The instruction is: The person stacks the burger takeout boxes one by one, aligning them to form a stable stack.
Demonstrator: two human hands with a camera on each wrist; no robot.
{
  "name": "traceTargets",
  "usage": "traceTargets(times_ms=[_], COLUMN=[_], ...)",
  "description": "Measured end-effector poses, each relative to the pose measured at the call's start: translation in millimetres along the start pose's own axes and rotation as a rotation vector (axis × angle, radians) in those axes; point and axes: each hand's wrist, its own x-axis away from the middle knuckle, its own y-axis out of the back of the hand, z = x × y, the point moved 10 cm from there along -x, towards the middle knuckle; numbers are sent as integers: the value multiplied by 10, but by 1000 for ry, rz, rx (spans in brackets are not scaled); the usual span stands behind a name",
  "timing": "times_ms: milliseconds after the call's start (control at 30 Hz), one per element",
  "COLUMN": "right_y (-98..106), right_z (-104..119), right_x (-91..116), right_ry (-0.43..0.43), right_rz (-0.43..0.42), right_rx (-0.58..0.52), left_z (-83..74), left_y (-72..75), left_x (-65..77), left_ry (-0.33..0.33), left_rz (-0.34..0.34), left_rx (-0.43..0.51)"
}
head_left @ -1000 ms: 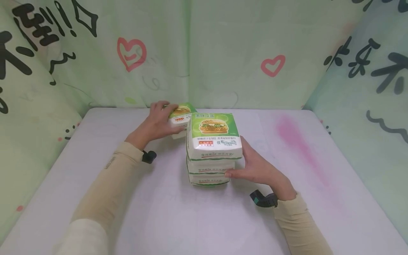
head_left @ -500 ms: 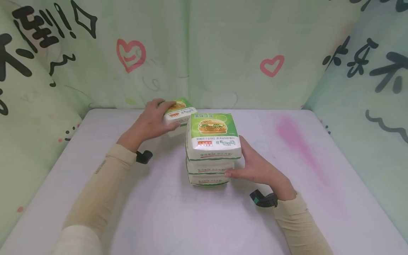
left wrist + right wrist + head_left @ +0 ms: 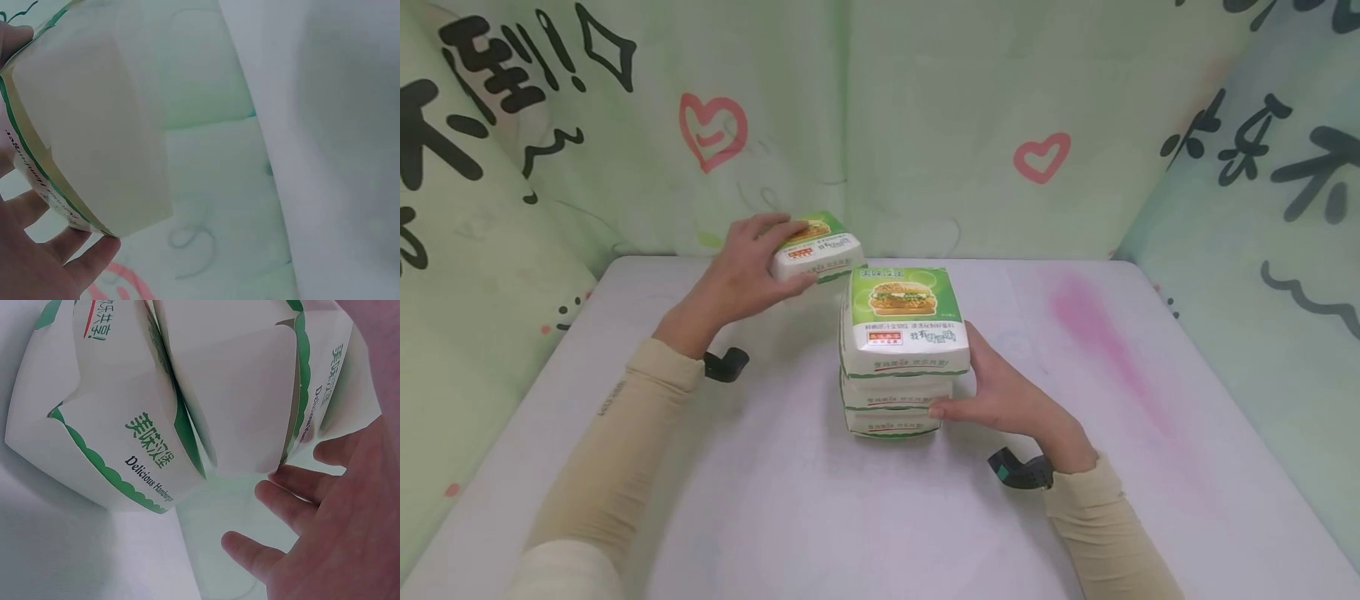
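My left hand (image 3: 737,271) grips a white-and-green hamburger box (image 3: 826,253) and holds it tilted over the table's far edge. In the left wrist view the plain pale underside of the held hamburger box (image 3: 103,137) faces the camera, with fingers (image 3: 94,259) along its printed side. Just in front and to the right stands a stack of three similar hamburger boxes (image 3: 898,392), a burger picture on its top. At the stack's right side is my right hand (image 3: 1011,396), its thumb touching the lower front. In the right wrist view the spread fingers (image 3: 290,506) reach beside the stacked boxes.
A white table (image 3: 865,517) with a pink smear (image 3: 1101,333) to the right lies under everything. Pale green sheets (image 3: 925,108) with drawn hearts and black lettering wall off the back and both sides.
My left hand has lifted the hamburger box from behind the stack, moving it up and to the left. The stack and my right hand have stayed in place.
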Motion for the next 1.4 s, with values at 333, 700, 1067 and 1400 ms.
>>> traceTargets(times_ms=[333,700,1067,1400], right_y=[2,-13,-4,-7], right_z=[2,-6,0,34], right_x=[0,-3,-5,-25], right_ry=[4,-8,4,31], right_rz=[-4,2,-13,-4], right_rx=[5,-9,27,9], left_z=[-135,-481,-770,-1118], left_y=[243,600,887,984], left_x=[41,88,114,197], left_ry=[-29,-156,-263,-323], left_rz=[-58,-160,-230,-203], left_rx=[36,171,165,205])
